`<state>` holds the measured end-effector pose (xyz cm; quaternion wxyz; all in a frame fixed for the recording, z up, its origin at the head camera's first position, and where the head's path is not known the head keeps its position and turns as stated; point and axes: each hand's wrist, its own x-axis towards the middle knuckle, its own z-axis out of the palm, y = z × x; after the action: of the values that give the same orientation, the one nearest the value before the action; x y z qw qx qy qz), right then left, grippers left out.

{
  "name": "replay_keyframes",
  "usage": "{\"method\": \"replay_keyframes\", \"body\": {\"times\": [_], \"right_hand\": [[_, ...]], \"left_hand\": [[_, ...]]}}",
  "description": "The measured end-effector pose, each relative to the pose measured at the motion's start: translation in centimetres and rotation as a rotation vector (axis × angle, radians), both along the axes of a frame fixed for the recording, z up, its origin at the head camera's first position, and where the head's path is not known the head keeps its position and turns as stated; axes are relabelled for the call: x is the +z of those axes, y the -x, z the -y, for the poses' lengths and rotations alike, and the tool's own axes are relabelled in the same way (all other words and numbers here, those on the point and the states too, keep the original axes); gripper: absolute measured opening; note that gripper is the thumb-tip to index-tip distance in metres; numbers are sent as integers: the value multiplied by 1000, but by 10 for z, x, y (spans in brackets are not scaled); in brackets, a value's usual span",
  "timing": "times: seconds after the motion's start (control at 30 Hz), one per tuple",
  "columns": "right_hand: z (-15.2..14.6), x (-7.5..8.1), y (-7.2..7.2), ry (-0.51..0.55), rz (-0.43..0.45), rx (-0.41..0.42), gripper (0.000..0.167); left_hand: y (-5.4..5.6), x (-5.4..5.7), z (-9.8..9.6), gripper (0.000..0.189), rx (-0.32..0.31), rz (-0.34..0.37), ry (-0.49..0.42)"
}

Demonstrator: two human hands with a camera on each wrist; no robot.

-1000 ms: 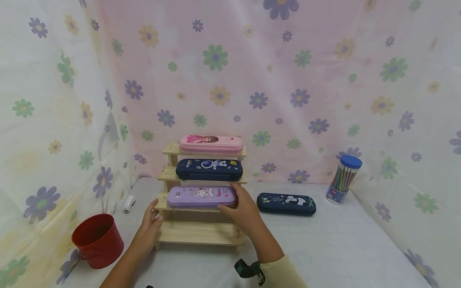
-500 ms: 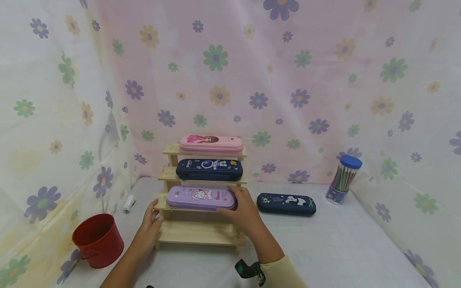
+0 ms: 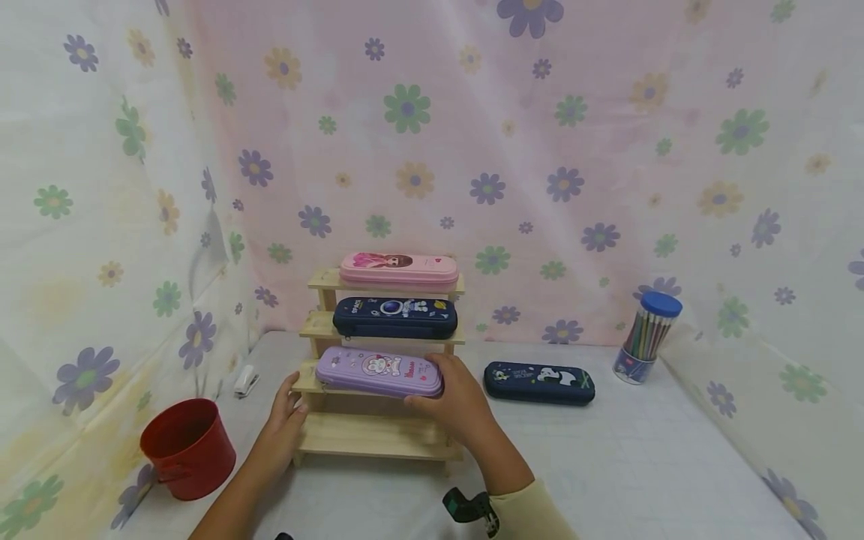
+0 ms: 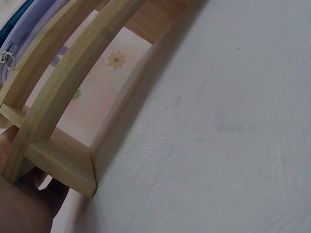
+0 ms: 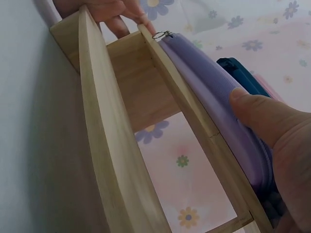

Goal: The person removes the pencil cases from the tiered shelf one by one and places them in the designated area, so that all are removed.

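A lilac pencil case (image 3: 379, 372) with a rabbit picture lies askew on the second-lowest step of a wooden tiered shelf (image 3: 381, 435), its right end nearer me. Around that right end my right hand (image 3: 454, 394) grips it, thumb (image 5: 262, 114) on the front side and fingers behind. My left hand (image 3: 280, 427) holds the shelf's left end; in the left wrist view its fingers are partly hidden behind the wood. Above the lilac case sit a navy astronaut pencil case (image 3: 394, 318) and, on the top step, a pink pencil case (image 3: 398, 271).
Right of the shelf lies a navy panda pencil case (image 3: 538, 383). A blue-lidded tub of pencils (image 3: 646, 337) stands at the back right. On the left are a red bucket (image 3: 189, 450) and a small white object (image 3: 246, 381). Flowered cloth hangs behind and at both sides.
The lilac case has turned on its step, its right end swinging slightly toward me with my right hand around it. My left hand stays at the shelf's left end.
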<state>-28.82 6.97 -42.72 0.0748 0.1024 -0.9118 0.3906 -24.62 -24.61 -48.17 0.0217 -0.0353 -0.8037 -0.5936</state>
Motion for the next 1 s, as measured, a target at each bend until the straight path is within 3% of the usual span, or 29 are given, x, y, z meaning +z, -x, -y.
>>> {"method": "replay_keyframes", "body": {"times": [0.6, 1.0], "right_hand": [[-10, 1, -9, -10, -52, 12, 88], [-30, -12, -14, 150, -42, -21, 83]], "left_hand": [[2, 0, 0, 66, -1, -6, -7], [2, 0, 1, 67, 3, 8, -10]]}}
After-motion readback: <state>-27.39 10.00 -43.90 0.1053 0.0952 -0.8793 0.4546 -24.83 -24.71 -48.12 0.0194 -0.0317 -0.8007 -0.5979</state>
